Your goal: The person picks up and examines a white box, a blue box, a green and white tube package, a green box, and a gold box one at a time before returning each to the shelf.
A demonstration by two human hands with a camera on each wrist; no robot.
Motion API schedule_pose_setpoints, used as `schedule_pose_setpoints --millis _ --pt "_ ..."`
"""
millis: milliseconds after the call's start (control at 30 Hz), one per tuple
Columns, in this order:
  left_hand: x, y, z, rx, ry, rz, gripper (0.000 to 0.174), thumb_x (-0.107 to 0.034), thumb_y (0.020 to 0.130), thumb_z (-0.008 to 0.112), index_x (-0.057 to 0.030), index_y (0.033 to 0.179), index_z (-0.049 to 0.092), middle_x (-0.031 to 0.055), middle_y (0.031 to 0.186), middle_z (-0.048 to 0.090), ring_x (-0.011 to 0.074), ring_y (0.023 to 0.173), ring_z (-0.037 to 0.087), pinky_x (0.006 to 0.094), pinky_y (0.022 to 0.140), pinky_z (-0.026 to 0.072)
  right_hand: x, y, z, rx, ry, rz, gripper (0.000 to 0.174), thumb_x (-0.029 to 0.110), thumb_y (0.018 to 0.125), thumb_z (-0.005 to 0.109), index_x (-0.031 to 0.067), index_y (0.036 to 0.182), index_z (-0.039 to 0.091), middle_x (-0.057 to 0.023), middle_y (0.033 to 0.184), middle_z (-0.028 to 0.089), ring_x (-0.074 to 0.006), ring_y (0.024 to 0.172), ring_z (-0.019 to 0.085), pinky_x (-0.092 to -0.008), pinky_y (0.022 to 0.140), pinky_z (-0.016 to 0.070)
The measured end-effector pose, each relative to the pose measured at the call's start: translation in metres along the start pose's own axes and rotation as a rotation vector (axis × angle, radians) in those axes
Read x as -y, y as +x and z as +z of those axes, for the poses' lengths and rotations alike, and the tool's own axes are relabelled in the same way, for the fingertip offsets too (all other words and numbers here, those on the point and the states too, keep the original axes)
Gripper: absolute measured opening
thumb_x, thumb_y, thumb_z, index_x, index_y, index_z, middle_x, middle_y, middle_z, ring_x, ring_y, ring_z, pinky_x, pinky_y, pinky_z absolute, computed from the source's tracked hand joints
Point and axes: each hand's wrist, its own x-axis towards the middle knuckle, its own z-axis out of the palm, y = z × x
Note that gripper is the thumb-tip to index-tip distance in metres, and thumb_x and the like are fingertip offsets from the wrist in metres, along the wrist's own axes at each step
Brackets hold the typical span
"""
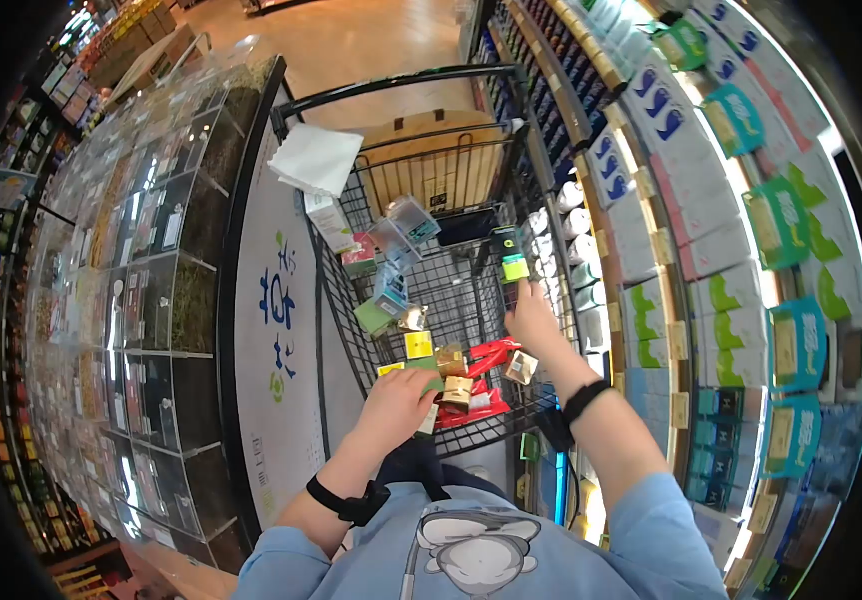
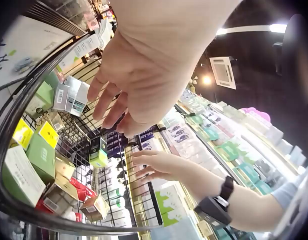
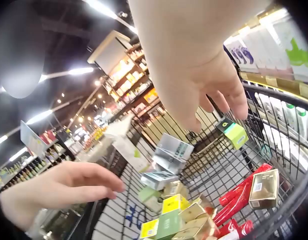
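My right hand [image 1: 533, 318] is over the right side of a black wire shopping cart [image 1: 456, 285]. Its fingers are extended and hold nothing. A small black and lime-green box [image 3: 235, 133] stands against the cart's side mesh, just past those fingertips; a gap separates them in the left wrist view. Above the near left of the cart, my left hand [image 1: 396, 405] has loosely bent fingers [image 2: 114, 105] with nothing between them. Below it are green boxes with yellow ends [image 2: 41, 155], gold boxes [image 3: 196, 220] and red packets [image 3: 239, 200]. One gold box [image 3: 264, 189] sits apart at the right.
Clear and silvery boxes [image 1: 401, 228] lie along the cart's left side, near a white sheet [image 1: 316, 160] on the rim. Clear bulk bins [image 1: 166, 300] line the left. Shelves of white tissue packs [image 1: 656, 200] stand close on the right. Wooden slats [image 1: 431, 150] show at the cart's far end.
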Motion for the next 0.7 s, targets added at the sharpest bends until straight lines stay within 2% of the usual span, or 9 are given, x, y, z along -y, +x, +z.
schedule_pose_setpoints --millis 67,167,300,333,500,567,600,633,700 --pt "0.009 0.006 -0.011 -0.03 -0.04 -0.01 0.023 -0.014 0.089 0.06 -0.0059 0.11 0.062 0.0128 0.104 0.066 0.0321 0.098 0.062 0.0428 0.088 0.0474 0.013 0.04 0.013 0.066 -0.103 0.135 0.082 0.021 0.081 0.066 0.0037 0.149 0.022 -0.0157 0.143 0.033 -0.0369 0.122 0.049 -0.0451 0.092 0.0514" --pt "0.024 0.007 -0.023 -0.067 -0.109 -0.041 0.023 -0.011 0.09 0.058 -0.0054 0.112 0.062 0.0129 0.105 0.066 0.0319 0.099 0.061 0.043 0.088 0.0472 0.004 0.082 0.048 0.079 -0.163 0.186 0.09 0.025 0.083 0.067 0.0041 0.152 0.013 -0.0133 0.156 0.018 -0.0383 0.129 0.041 -0.0454 0.099 0.0473" --pt "0.038 0.002 -0.039 -0.153 -0.233 -0.125 0.022 -0.004 0.088 0.06 -0.004 0.109 0.064 0.0133 0.104 0.067 0.0319 0.096 0.062 0.0399 0.083 0.0493 0.002 0.094 0.08 -0.009 -0.3 0.221 0.084 0.037 0.082 0.073 0.0027 0.145 0.029 -0.0229 0.155 0.016 -0.0374 0.132 0.038 -0.0446 0.102 0.0427" --pt "0.041 0.002 -0.042 -0.179 -0.263 -0.156 0.022 -0.001 0.087 0.061 -0.0031 0.108 0.065 0.0137 0.104 0.068 0.0315 0.095 0.063 0.0377 0.078 0.0507 0.006 0.089 0.08 -0.103 -0.284 0.193 0.074 0.035 0.081 0.075 0.0019 0.135 0.038 -0.0253 0.146 0.03 -0.0369 0.127 0.042 -0.0435 0.1 0.0435" --pt "0.056 0.012 -0.045 -0.225 -0.226 -0.11 0.02 -0.003 0.089 0.059 -0.0016 0.108 0.064 0.0137 0.102 0.068 0.0306 0.091 0.063 0.0357 0.07 0.0514 0.002 0.09 0.09 -0.21 -0.103 0.136 0.05 0.025 0.078 0.076 0.0005 0.111 0.047 -0.022 0.112 0.056 -0.0399 0.109 0.055 -0.0472 0.092 0.0469" --pt "0.053 0.021 -0.049 -0.204 -0.289 -0.186 0.021 -0.003 0.09 0.058 -0.0024 0.11 0.064 0.0133 0.102 0.068 0.0296 0.09 0.063 0.034 0.069 0.0514 -0.002 0.092 0.098 -0.135 0.072 0.366 0.052 0.022 0.075 0.076 0.0012 0.111 0.046 -0.0217 0.111 0.057 -0.0394 0.104 0.057 -0.047 0.087 0.0489" --pt "0.054 0.024 -0.048 -0.212 -0.277 -0.179 0.022 -0.004 0.091 0.058 -0.0039 0.113 0.064 0.0123 0.103 0.068 0.0248 0.09 0.064 0.0314 0.069 0.0513 -0.016 0.092 0.106 -0.103 0.33 0.369 0.053 0.02 0.073 0.075 0.0027 0.113 0.043 -0.0197 0.112 0.056 -0.0363 0.099 0.059 -0.0451 0.082 0.0509" --pt "0.053 0.029 -0.045 -0.207 -0.277 -0.167 0.022 -0.004 0.091 0.058 -0.0039 0.113 0.064 0.0123 0.103 0.068 0.0248 0.09 0.064 0.0314 0.069 0.0513 0.007 0.077 0.064 0.162 0.884 0.633 0.051 0.017 0.076 0.074 0.0051 0.113 0.041 -0.016 0.113 0.055 -0.0307 0.1 0.059 -0.0418 0.079 0.0513" --pt "0.045 0.038 -0.039 -0.227 -0.472 -0.35 0.024 -0.012 0.089 0.064 -0.0016 0.111 0.064 0.0145 0.101 0.068 0.0272 0.096 0.065 0.0345 0.074 0.0524 0.006 0.055 0.037 0.349 1.071 0.605 0.05 0.012 0.079 0.07 0.0059 0.118 0.038 -0.0136 0.114 0.053 -0.0256 0.099 0.058 -0.0396 0.078 0.0506"
